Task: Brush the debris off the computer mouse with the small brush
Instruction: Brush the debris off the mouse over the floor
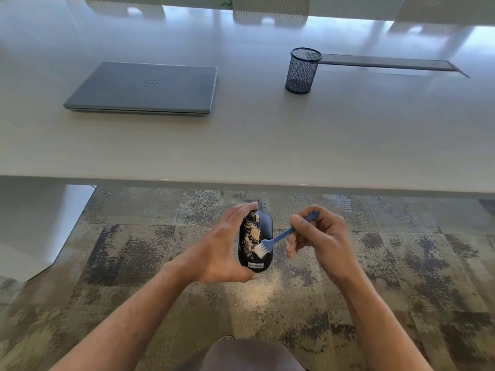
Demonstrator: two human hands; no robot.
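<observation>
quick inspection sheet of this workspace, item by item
surface: pale table, hands working in front of its near edge, over patterned carpet
job's things: black mouse with tan debris on its left half; blue small brush, bristles on the mouse
clutter: closed laptop; mesh pen cup, looks empty
hands: left hand grips the mouse; right hand holds the brush handle
cables: thin cable under the table's left end
surroundings: debris spilled on carpet; chairs beyond the table
</observation>
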